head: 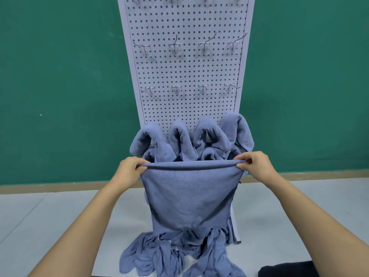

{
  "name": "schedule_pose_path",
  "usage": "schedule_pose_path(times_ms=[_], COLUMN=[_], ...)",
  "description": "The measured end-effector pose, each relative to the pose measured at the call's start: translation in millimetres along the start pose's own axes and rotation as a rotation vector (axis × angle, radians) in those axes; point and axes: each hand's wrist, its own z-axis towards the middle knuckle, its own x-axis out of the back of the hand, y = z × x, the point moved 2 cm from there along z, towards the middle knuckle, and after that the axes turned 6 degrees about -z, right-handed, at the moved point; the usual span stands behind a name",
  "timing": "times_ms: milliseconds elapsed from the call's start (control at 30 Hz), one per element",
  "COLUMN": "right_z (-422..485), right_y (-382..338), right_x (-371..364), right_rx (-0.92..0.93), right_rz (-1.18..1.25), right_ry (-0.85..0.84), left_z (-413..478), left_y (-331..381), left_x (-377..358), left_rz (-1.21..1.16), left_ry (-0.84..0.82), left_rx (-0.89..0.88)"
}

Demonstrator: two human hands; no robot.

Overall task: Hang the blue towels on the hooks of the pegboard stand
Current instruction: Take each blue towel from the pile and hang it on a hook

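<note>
A blue towel hangs stretched flat between my hands in front of the white pegboard stand. My left hand pinches its top left corner and my right hand pinches its top right corner. Behind the held towel, several blue towels are draped over a low row of hooks on the board. More blue towels lie in a heap on the floor at the stand's foot. Two rows of bare metal hooks sit higher on the board, the lower one at mid height.
A green wall stands behind the pegboard, with a tan skirting strip along a light grey floor. A dark object lies at the bottom right edge. Part of another hook row shows at the top of the board.
</note>
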Motion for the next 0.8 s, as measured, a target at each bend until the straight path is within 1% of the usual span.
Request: schedule_pose_path(times_ms=[67,100,133,200,267,300,333,367,400,433,467,500,567,667,800], right_z=[-2,-1,-1,-1,-1,-1,-2,-3,-3,-2,-1,1,2,-3,-17], right_y=[-3,-1,1,7,6,4,1,-2,-5,-5,-4,-1,-8,-45,-93], right_x=[4,5,6,6,6,6,8,10,9,6,1,-4,-13,-26,-47], right_rx=[0.019,0.007,-0.016,-0.1,-0.168,-0.19,-0.208,-0.232,-0.281,-0.354,-0.431,-0.495,-0.544,-0.431,-0.273], right_rz=[-0.095,-0.086,-0.012,0.32,0.676,0.844,0.988,1.077,1.112,1.088,1.017,0.931,0.838,0.869,0.876], right_ry=[0.048,0.069,0.07,-0.003,-0.172,-0.266,-0.337,-0.38,-0.391,-0.372,-0.335,-0.285,-0.205,-0.186,-0.221], left_z=[-1,-2,-3,-7,-9,-9,-9,-8,-7,-7,-6,-6,-4,-4,-11], left_y=[-1,-1,-3,-4,-5,-8,-10,-13,-15,-17,-18,-16,-8,28,75], left_x=[2,3,5,8,8,7,7,5,3,0,-3,-8,-15,-29,-50], left_rz=[-0.01,-0.088,-0.212,-0.526,-0.863,-0.998,-1.084,-1.143,-1.195,-1.248,-1.282,-1.287,-1.204,-1.047,-0.965], left_ry=[0.01,0.004,-0.004,-0.031,-0.106,-0.15,-0.184,-0.2,-0.19,-0.149,-0.091,-0.04,0.024,0.068,-0.002], left_rx=[0.026,0.05,0.079,0.152,0.24,0.292,0.352,0.421,0.5,0.589,0.67,0.716,0.695,0.544,0.377])
